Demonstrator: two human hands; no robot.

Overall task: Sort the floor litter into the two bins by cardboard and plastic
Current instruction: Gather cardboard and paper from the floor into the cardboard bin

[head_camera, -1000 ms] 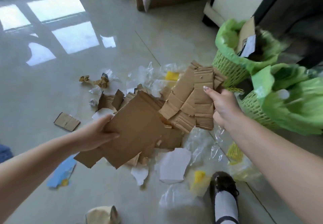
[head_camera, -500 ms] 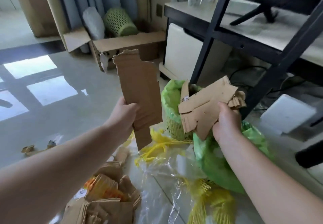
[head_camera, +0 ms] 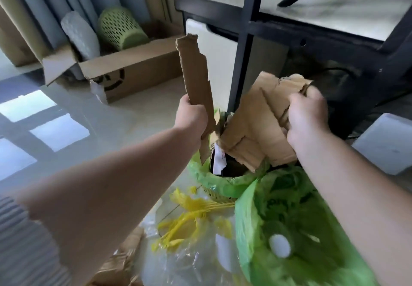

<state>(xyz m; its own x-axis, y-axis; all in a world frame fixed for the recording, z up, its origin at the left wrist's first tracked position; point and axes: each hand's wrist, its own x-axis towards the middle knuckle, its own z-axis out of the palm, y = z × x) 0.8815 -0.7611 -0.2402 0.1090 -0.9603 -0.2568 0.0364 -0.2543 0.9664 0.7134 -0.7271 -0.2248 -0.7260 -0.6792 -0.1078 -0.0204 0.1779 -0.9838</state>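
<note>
My left hand point(head_camera: 192, 117) grips a long torn cardboard strip point(head_camera: 195, 73), held upright at the left rim of the far bin. My right hand point(head_camera: 306, 112) is closed on a bundle of torn cardboard pieces point(head_camera: 256, 127), tilted down over the mouth of the far bin point(head_camera: 219, 182), a green-lined woven basket with paper and cardboard inside. The near bin point(head_camera: 289, 230), lined with a green bag, stands at the lower right and holds a white round piece. Yellow plastic netting point(head_camera: 191, 214) and clear plastic film point(head_camera: 189, 263) lie on the floor below the bins. Cardboard scraps point(head_camera: 124, 261) show at the bottom.
A black-framed desk point(head_camera: 245, 47) stands right behind the bins, with a white cabinet point(head_camera: 214, 58) under it. An open cardboard box point(head_camera: 133, 69) holding a green basket and bubble wrap sits at the back left. A white flat object point(head_camera: 388, 143) lies at the right.
Both hands have carried their cardboard up from the floor pile to the far bin. The right hand's bundle now tips down over the bin's mouth.
</note>
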